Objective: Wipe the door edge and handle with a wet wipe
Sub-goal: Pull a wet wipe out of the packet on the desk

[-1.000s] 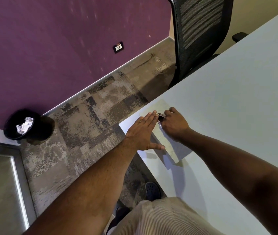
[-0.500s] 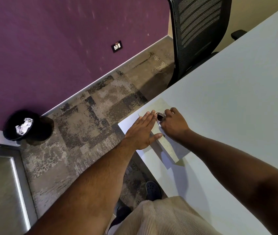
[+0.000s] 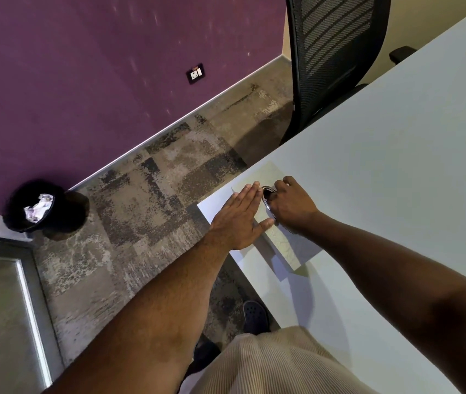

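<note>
A flat pale-green wet wipe pack [image 3: 283,243] lies on the near corner of the white table [image 3: 396,166]. My left hand [image 3: 237,220] rests flat on the pack's left side, fingers straight and together, holding nothing. My right hand [image 3: 291,206] is curled over the pack's dark oval opening [image 3: 267,193], which has a shiny rim. Its fingertips are at that opening and partly hidden, and I see no wipe drawn out. A grey metal frame with a glass pane [image 3: 30,280], possibly the door, stands at the lower left.
A black mesh office chair [image 3: 337,61] stands against the table's far side. A black bin [image 3: 38,206] with crumpled paper sits by the purple wall [image 3: 84,81]. Patterned carpet [image 3: 146,211] lies between wall and table. My dark shoe [image 3: 254,311] shows under the table edge.
Both hands stay on the pack. My left thumb has drawn in towards my right hand, and the view has shifted slightly.
</note>
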The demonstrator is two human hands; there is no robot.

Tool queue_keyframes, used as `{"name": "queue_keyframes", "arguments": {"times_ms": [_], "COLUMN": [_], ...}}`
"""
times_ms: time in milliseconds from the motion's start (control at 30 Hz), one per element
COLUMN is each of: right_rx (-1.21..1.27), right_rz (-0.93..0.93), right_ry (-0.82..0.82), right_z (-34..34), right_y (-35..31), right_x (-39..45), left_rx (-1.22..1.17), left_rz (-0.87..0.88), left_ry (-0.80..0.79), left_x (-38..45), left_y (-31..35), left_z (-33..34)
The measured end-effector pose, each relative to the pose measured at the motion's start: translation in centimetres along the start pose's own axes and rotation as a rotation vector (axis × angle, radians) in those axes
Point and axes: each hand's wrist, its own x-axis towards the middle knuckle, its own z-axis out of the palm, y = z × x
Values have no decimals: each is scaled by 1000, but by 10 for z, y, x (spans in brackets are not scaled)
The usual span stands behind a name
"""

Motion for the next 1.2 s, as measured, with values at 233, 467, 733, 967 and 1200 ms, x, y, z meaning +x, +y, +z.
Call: {"name": "queue_keyframes", "arguments": {"times_ms": [233,467,733,967,1200], "right_rx": [-35,6,246,652,575], "right_rz": [-119,-144,25,252,292], "right_ry": [11,77,144,152,152], "right_z": [-4,-3,-6,-16,-21], "right_y": [7,11,8,16,13], "right_x": [-3,-9,-20,-31,-31], "left_rx": [-1,5,5,-2,-13], "left_rz": [0,-1,-14,-9,-22], "left_ry": [-23,-27,-25,-38,-64], "left_x": [1,0,0,1,2], "left_y": [1,2,3,3,2], "left_z": [-2,-4,-3,-3,-3]}}
